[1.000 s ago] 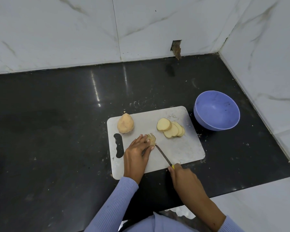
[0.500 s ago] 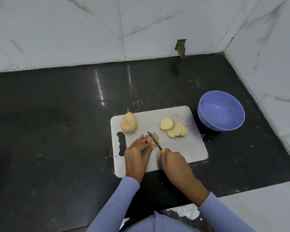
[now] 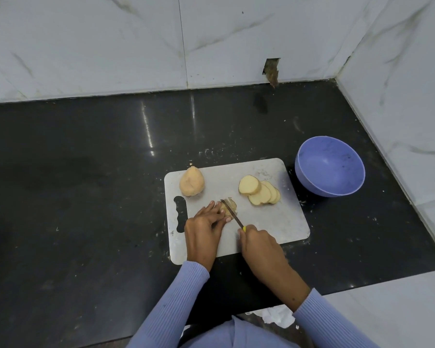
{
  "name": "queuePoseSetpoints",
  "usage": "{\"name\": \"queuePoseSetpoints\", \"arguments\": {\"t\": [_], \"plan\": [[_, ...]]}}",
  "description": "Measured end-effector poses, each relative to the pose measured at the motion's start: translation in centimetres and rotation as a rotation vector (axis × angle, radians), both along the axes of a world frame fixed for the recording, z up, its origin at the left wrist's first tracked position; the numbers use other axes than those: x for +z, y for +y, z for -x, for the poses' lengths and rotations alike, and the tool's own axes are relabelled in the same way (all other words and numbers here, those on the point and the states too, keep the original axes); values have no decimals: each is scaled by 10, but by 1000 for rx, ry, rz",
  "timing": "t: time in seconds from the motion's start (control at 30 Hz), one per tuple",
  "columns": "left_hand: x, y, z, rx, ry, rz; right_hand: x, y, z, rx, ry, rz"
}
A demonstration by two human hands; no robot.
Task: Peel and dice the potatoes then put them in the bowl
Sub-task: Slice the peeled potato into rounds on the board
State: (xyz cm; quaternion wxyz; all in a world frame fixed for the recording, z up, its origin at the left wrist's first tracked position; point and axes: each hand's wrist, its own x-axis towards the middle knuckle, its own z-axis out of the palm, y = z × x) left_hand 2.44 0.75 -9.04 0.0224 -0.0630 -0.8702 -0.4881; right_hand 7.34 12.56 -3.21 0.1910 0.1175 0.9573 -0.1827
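Note:
A white cutting board point(image 3: 274, 222) lies on the black counter. My left hand point(image 3: 205, 228) holds down a small potato piece point(image 3: 230, 205) with its fingertips. My right hand point(image 3: 258, 243) grips a yellow-handled knife point(image 3: 232, 214), whose blade lies across that piece. A peeled whole potato point(image 3: 192, 184) stands at the board's far left corner. Several round potato slices point(image 3: 259, 190) overlap on the board's far right. A purple bowl point(image 3: 330, 166) sits off the board to the right, with nothing in it.
White marble walls close the counter at the back and right. The black counter point(image 3: 86, 197) stretches wide to the left of the board. A crumpled white paper point(image 3: 276, 316) lies below the counter's front edge.
My right hand moved forward and left, bringing the knife blade from beside the potato piece onto it. My left hand stayed on the piece.

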Motion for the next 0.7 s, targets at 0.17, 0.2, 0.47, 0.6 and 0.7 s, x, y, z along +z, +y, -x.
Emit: {"name": "queuePoseSetpoints", "arguments": {"t": [0.17,0.2,0.47,0.6,0.7], "plan": [[1,-1,0,-7,7,-2,0,9,-30,50,-28,-95],[2,-1,-1,-7,7,2,-1,10,-35,51,-31,-108],[4,-1,-4,-6,11,12,-8,16,-41,0,-12,-71],[4,-1,-6,-9,58,48,-7,21,-49,-2,-39,-84],[4,1,-7,-1,70,57,-6,24,-46,2,-19,-75]]}}
